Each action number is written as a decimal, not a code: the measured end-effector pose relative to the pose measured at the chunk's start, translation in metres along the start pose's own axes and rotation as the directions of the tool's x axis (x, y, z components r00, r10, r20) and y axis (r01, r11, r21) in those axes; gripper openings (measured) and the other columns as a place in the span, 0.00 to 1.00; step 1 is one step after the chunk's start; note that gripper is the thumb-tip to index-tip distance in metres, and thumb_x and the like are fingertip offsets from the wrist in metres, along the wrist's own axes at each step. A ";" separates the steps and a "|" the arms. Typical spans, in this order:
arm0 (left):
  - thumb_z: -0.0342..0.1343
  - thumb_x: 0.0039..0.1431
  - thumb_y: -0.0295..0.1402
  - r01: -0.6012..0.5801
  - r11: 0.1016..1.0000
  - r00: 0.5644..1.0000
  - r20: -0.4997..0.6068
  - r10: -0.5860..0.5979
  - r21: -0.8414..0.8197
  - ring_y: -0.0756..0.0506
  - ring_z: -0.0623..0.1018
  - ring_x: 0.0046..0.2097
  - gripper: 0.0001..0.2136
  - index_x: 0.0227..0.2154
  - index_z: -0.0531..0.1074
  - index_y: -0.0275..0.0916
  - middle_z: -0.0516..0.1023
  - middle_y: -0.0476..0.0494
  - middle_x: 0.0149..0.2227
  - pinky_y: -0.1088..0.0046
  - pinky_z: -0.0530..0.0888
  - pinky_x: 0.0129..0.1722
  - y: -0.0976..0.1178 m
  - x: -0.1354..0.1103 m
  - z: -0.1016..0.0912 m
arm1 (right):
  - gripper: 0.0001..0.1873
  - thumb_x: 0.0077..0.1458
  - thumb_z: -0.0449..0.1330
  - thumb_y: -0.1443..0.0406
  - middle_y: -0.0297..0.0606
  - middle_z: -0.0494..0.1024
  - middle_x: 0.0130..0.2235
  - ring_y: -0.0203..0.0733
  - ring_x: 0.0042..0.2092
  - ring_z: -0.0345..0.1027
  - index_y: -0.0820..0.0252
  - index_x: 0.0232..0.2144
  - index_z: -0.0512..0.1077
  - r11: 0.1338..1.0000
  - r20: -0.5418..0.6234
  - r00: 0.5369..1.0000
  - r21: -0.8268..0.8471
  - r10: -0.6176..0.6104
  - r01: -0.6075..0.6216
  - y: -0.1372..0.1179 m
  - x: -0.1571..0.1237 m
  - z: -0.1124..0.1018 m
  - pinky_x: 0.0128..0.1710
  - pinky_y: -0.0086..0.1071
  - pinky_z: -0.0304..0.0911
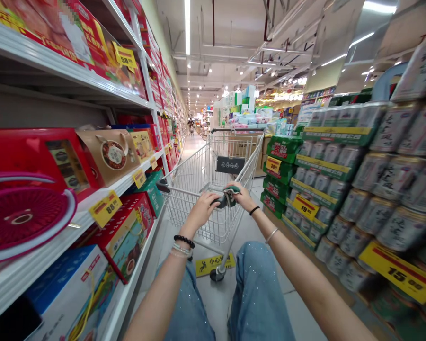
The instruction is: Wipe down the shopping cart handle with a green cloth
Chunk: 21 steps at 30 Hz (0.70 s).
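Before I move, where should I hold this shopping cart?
Grip the push handle of the shopping cart from behind, palms on top, where your left hand and right hand are: the bar crosses the cart's near end, facing you, so both hands share the load evenly.

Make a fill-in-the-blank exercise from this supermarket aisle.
The left hand and right hand hold the handle of a wire ____.
The black beaded bracelet is on the ____ wrist.
Stacked cans stand on the person's ____ side of the aisle.
The person wears blue ____.

Missing words: shopping cart; left; right; jeans.
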<state>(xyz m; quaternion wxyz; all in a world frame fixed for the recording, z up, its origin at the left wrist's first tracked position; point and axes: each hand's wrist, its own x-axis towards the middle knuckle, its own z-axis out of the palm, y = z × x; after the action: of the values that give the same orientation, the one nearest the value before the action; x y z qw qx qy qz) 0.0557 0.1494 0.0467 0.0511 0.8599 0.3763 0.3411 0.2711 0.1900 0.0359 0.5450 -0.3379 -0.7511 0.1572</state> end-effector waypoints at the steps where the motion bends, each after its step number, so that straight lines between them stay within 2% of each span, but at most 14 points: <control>1: 0.51 0.65 0.35 0.022 1.000 1.000 0.004 -0.022 0.000 0.44 0.74 0.54 0.11 0.47 0.73 0.44 0.77 0.44 0.49 0.50 0.54 0.67 -0.006 0.000 -0.005 | 0.16 0.42 0.52 0.70 0.37 0.78 0.38 0.45 0.44 0.70 0.58 0.34 0.74 0.998 -0.019 0.999 0.050 0.040 -0.039 -0.001 0.001 -0.004 0.49 0.39 0.65; 4: 0.54 0.63 0.38 0.123 0.991 0.992 -0.034 -0.121 0.061 0.41 0.74 0.55 0.10 0.43 0.74 0.43 0.78 0.43 0.48 0.46 0.51 0.67 -0.026 -0.001 -0.016 | 0.18 0.42 0.51 0.69 0.37 0.79 0.38 0.44 0.41 0.71 0.58 0.37 0.73 0.988 -0.143 0.985 0.130 0.099 -0.080 -0.004 0.004 -0.009 0.45 0.36 0.67; 9: 0.55 0.62 0.39 0.127 0.983 0.987 -0.113 -0.113 0.132 0.41 0.75 0.51 0.09 0.39 0.74 0.42 0.79 0.43 0.44 0.49 0.54 0.66 -0.038 -0.002 -0.011 | 0.12 0.47 0.53 0.69 0.39 0.78 0.38 0.47 0.45 0.69 0.56 0.34 0.73 0.994 -0.223 0.975 -0.105 -0.016 -0.008 -0.016 -0.011 0.014 0.50 0.41 0.64; 11: 0.54 0.62 0.39 0.131 0.982 0.984 -0.142 -0.111 0.135 0.41 0.75 0.50 0.08 0.39 0.74 0.43 0.80 0.43 0.43 0.50 0.55 0.66 -0.035 -0.001 -0.005 | 0.10 0.50 0.52 0.68 0.41 0.76 0.38 0.48 0.45 0.68 0.56 0.34 0.71 0.984 -0.356 0.934 -0.174 -0.021 -0.044 -0.023 -0.023 0.031 0.51 0.42 0.63; 14: 0.52 0.63 0.37 0.138 0.980 0.980 -0.164 -0.115 0.140 0.41 0.75 0.50 0.08 0.40 0.74 0.43 0.79 0.43 0.42 0.51 0.55 0.65 -0.025 0.000 0.003 | 0.09 0.54 0.51 0.66 0.43 0.75 0.39 0.50 0.46 0.66 0.55 0.37 0.70 0.956 -0.564 0.824 -0.266 -0.051 -0.122 -0.033 -0.042 0.065 0.53 0.47 0.62; 15: 0.51 0.63 0.35 0.141 0.979 0.980 -0.162 -0.118 0.144 0.41 0.75 0.50 0.08 0.40 0.74 0.43 0.79 0.43 0.42 0.51 0.56 0.65 -0.021 0.001 0.005 | 0.10 0.53 0.52 0.65 0.43 0.74 0.40 0.51 0.48 0.66 0.55 0.38 0.70 0.941 -0.567 0.819 -0.317 -0.092 -0.114 -0.036 -0.047 0.077 0.56 0.49 0.60; 18: 0.48 0.63 0.30 0.157 0.975 0.980 -0.151 -0.134 0.156 0.41 0.75 0.51 0.10 0.40 0.74 0.43 0.79 0.43 0.43 0.53 0.58 0.64 -0.006 0.002 0.011 | 0.16 0.48 0.56 0.65 0.43 0.75 0.44 0.53 0.52 0.65 0.53 0.42 0.70 0.878 -0.355 0.903 -0.477 -0.242 0.048 -0.036 -0.061 0.105 0.61 0.54 0.55; 19: 0.47 0.63 0.29 0.159 0.975 0.979 -0.150 -0.135 0.157 0.41 0.75 0.51 0.11 0.40 0.74 0.42 0.79 0.43 0.43 0.53 0.59 0.63 -0.001 0.002 0.012 | 0.18 0.46 0.56 0.65 0.43 0.74 0.46 0.53 0.52 0.65 0.53 0.43 0.69 0.859 -0.301 0.917 -0.506 -0.263 0.080 -0.034 -0.065 0.109 0.62 0.55 0.54; 21: 0.46 0.64 0.29 0.145 0.978 0.981 -0.147 -0.124 0.149 0.41 0.75 0.50 0.12 0.40 0.75 0.42 0.79 0.42 0.43 0.55 0.62 0.60 0.007 0.003 0.016 | 0.20 0.46 0.55 0.66 0.44 0.74 0.47 0.53 0.52 0.66 0.53 0.45 0.69 0.845 -0.266 0.925 -0.526 -0.272 0.097 -0.028 -0.071 0.109 0.61 0.56 0.56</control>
<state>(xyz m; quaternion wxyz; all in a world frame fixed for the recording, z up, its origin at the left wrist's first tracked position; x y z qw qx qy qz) 0.0716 0.1489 0.0389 -0.0206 0.8083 0.4624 0.3638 0.1738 0.1356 -0.0368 0.5685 -0.4145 -0.6931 -0.1568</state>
